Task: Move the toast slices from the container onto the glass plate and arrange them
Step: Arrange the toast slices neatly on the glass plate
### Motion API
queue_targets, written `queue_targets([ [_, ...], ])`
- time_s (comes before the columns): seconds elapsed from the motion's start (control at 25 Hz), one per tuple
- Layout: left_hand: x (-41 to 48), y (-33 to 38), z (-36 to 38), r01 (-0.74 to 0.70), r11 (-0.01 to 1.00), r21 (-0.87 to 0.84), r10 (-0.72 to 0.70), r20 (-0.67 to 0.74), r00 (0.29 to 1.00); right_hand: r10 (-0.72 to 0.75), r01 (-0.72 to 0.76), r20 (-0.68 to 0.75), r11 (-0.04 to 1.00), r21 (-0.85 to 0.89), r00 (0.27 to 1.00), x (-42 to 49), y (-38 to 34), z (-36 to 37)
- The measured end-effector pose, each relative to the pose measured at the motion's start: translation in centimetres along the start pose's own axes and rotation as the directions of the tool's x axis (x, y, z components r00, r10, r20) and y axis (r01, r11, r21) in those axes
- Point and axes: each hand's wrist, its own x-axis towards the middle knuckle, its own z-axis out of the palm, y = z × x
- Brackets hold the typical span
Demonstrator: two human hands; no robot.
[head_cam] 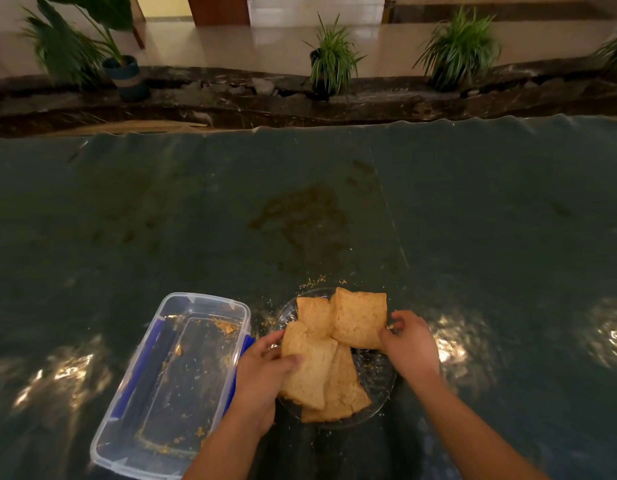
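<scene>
Several golden toast slices lie overlapping on the round glass plate (378, 377) near the table's front edge. My left hand (262, 379) grips the front-left toast slice (309, 368) at its left edge, thumb on top. My right hand (409, 342) pinches the right edge of the back-right toast slice (359, 318). Another slice (314, 315) lies at the back, and one (343, 393) lies under the front-left slice. The clear plastic container (168, 375) with blue clips stands left of the plate and holds only crumbs.
The table is covered with a dark green cloth under shiny plastic (300, 202), stained in the middle. Crumbs lie around the plate. Beyond the far edge runs a dark stone ledge with potted plants (329, 60).
</scene>
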Motion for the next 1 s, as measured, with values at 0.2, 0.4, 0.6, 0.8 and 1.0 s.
queue_targets([
  [0.2, -0.4, 2.5, 0.3, -0.085, 0.996, -0.038, 0.086, 0.014, 0.996, -0.064, 0.061, 0.038, 0.994, 0.087, 0.997, -2.7, 1.3, 0.2],
  [0.4, 1.6, 2.7, 0.5, -0.009, 0.99, -0.144, 0.013, 0.024, 1.0, -0.106, 0.086, 0.112, 0.982, 0.167, 0.988, -4.5, 1.5, 0.6],
  [0.6, 3.5, -0.3, -0.5, 0.027, 0.967, 0.255, 0.013, -0.155, 0.988, -0.113, 0.089, 0.173, 0.986, 0.141, 0.978, -5.5, 2.4, 0.8],
  [0.8, 3.4, -1.0, 0.6, -0.013, 0.901, 0.433, 0.089, -0.156, 0.984, -0.101, 0.107, 0.248, 0.994, -0.014, 0.964, -5.3, 1.7, 1.6],
  [1.0, 2.5, -1.3, 1.5, -0.119, 0.829, 0.547, 0.182, -0.063, 0.981, -0.024, 0.047, 0.273, 0.996, -0.078, 0.962, -4.7, -0.2, 2.7],
])
